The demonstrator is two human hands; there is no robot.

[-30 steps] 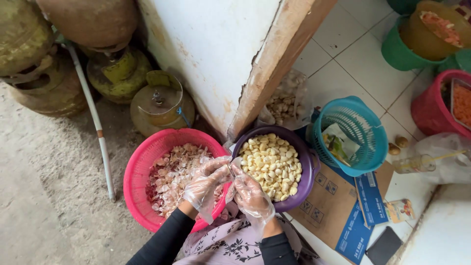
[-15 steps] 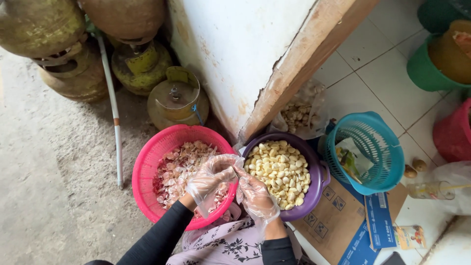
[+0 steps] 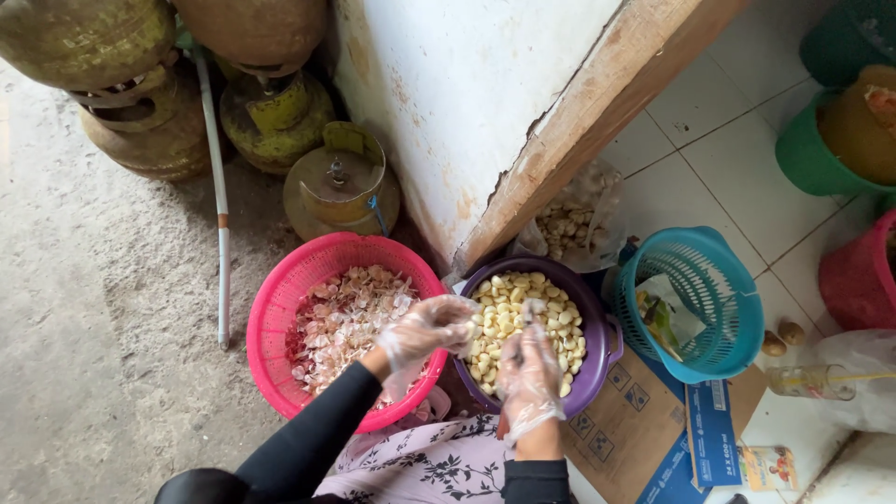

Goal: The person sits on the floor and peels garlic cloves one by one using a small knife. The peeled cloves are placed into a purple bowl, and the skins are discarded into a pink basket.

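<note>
Working over two bowls on floor. Left hand (image 3: 425, 331), in clear plastic glove, hovers above gap between pink basket (image 3: 280, 308) of garlic skins (image 3: 341, 317) and purple bowl (image 3: 597, 322); fingers curled shut, content not discernible. Right hand (image 3: 530, 378), also gloved, sits over purple bowl, fingers gripping small knife (image 3: 523, 341) upright. Peeled garlic cloves (image 3: 509, 299) fill purple bowl, just beside pink basket. Teal basket (image 3: 728, 280) stands to right on flattened cardboard (image 3: 625, 429). Gas cylinders (image 3: 341, 187) stand by wall.
</note>
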